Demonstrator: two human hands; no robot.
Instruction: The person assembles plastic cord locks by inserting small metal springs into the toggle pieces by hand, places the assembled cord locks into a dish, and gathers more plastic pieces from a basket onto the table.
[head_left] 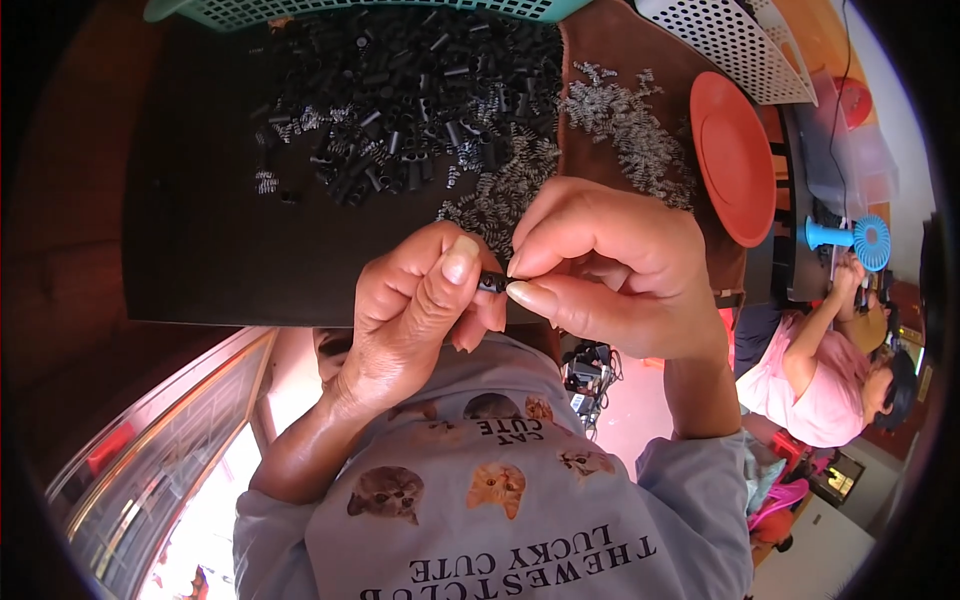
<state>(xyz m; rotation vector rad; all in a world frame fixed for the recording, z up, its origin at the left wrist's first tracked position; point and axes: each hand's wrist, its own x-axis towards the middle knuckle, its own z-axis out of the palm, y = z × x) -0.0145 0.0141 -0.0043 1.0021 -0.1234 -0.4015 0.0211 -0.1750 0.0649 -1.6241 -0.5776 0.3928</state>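
In front of my chest, my left hand [410, 305] pinches a small black cord lock piece [492, 283] between thumb and fingers. Two holes show on its side. My right hand [625, 260] meets its other end with thumb and forefinger pressed close together. Whether those fingertips hold a separate small part is hidden. Just beyond my hands lies a pile of metal springs [510, 190]. Behind it spreads a heap of black plastic pieces [400, 110], many tube-shaped, on the dark tabletop [220, 250].
A green basket [370, 12] borders the far side. More springs [630, 120] lie on brown cloth [590, 40] at the right, beside a red plate [733, 160] and a white perforated basket [735, 45]. Farther right, a person in pink [810, 380] sits near a blue fan [870, 243].
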